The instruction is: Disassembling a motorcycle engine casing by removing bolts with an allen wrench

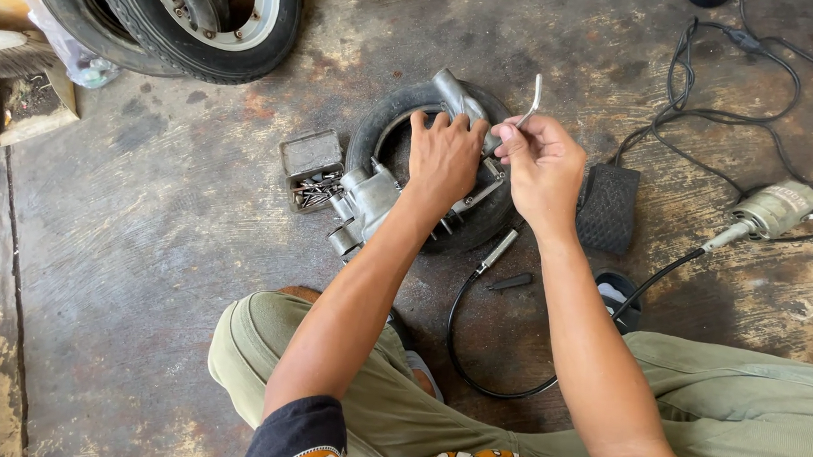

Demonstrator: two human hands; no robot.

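1. Two hands work on a grey metal engine casing point(371, 198) that lies across a small black tyre point(404, 115) on the stained concrete floor point(163, 204).
2. The left hand point(444, 155) rests palm-down on the casing, fingers spread and curled over its upper edge, steadying it.
3. The right hand point(542, 166) is pinched shut on a bent silver hex key point(531, 100); its lower tip is hidden behind the fingers at the casing's right edge, so I cannot tell whether it sits in a fastener.
4. As a judgement, the work looks mid-way: the casing is off any machine and screws already lie loose in a small open metal box point(311, 168) just left of the tyre, yet the key is at the casing and the housing appears whole.
5. A flexible-shaft grinder motor point(774, 211) lies well to the right, its black shaft point(501, 375) looping toward the knees, untouched.
6. No readable package shows; a crumpled clear plastic bag point(77, 56) sits upper left beside a larger wheel point(194, 8), and a black ribbed rubber pad point(608, 208) lies just right of the tyre.
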